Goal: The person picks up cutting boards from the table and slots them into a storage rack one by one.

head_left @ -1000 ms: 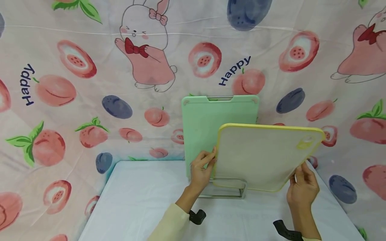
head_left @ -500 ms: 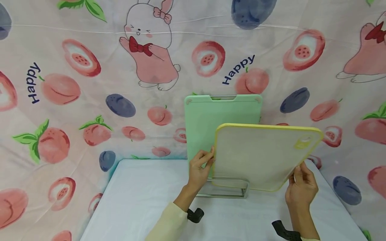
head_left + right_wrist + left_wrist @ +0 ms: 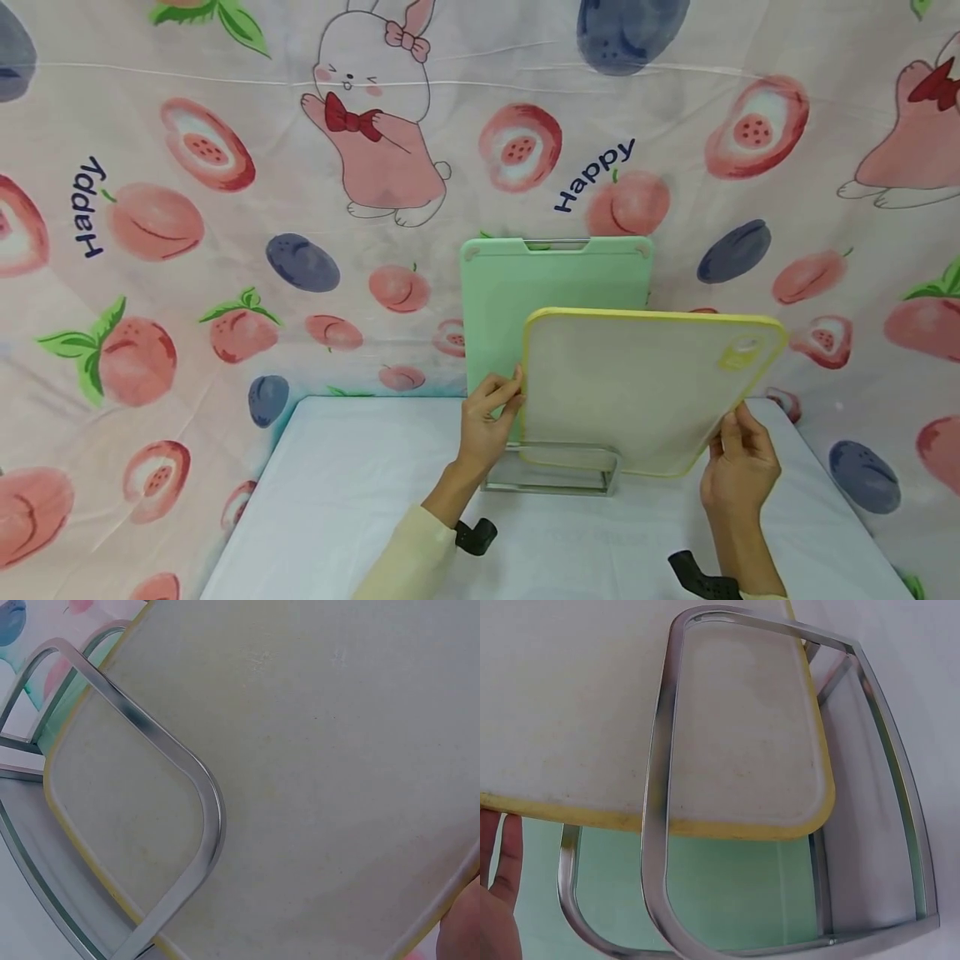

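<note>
A white cutting board with a yellow rim [image 3: 637,392] stands tilted, its lower left part behind the front loop of a metal rack [image 3: 613,475]. My left hand [image 3: 483,425] pinches the board's left edge. At its lower right edge, my right hand [image 3: 741,467] grips the rim from below. In the left wrist view the board's rounded corner [image 3: 742,735] lies between the rack's loops [image 3: 656,795], with left fingers [image 3: 506,862] at the yellow rim. A green cutting board [image 3: 555,279] stands upright in the rack behind. In the right wrist view, part of my right hand [image 3: 461,930] shows at the rim.
The rack stands on a table with a white cover [image 3: 360,500]. Behind the table hangs a cloth printed with fruit and rabbits [image 3: 225,250]. Each wrist wears a black camera mount, one on the left [image 3: 476,537] and one on the right [image 3: 701,575].
Both hands have shifted the yellow-rimmed cutting board a little to the left, farther behind the rack's front loop. The green cutting board and rack stay in place; the head view has shifted slightly.
</note>
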The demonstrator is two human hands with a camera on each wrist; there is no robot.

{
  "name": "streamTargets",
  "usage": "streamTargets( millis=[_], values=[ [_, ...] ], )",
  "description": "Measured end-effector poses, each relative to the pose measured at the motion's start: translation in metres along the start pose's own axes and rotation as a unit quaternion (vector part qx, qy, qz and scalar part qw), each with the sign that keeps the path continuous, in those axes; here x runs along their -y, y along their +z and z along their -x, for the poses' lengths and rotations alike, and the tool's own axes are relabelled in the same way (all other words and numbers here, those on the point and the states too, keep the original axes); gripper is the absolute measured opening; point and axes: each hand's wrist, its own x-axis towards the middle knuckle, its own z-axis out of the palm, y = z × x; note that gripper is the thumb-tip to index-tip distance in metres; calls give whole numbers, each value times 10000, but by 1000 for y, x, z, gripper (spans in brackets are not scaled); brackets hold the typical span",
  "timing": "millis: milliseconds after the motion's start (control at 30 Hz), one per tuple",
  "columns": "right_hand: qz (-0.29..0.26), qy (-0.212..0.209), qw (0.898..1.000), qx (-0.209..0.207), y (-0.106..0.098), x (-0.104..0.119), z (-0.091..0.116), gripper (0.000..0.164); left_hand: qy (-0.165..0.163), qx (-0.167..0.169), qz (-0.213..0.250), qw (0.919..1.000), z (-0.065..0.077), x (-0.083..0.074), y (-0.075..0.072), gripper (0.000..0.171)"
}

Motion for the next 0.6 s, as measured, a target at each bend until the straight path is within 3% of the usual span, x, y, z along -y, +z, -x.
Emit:
streamTargets(
  millis=[600],
  values=[
    [78,8,9998,201,6,-7,12,23,-151,47,170,9997,1,-1,-15,51]
  ],
)
